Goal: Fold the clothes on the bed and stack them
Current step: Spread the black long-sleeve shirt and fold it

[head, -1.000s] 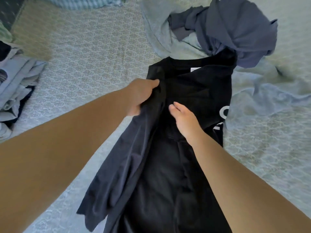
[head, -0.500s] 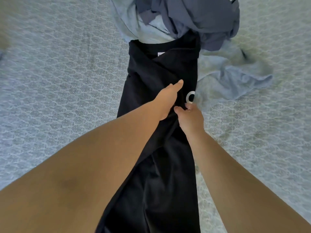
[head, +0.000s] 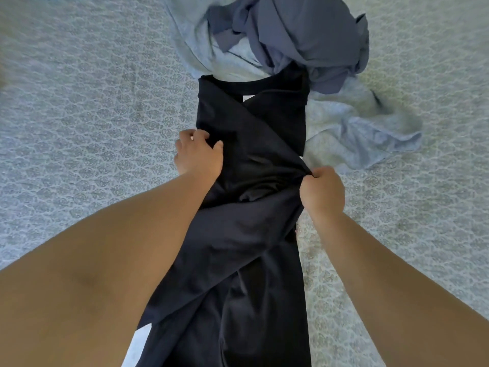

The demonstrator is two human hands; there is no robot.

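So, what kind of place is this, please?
Probably a bedroom: a patterned bedspread covers the whole surface, loose clothes lie heaped on it, and a black T-shirt lies there half folded.

shirt (head: 251, 207): lies lengthwise on the bed (head: 92, 115), collar at the far end
pile (head: 291, 43): behind the shirt, overlapping its collar
left hand (head: 198, 154): on the shirt's left edge
right hand (head: 321, 192): on its right edge
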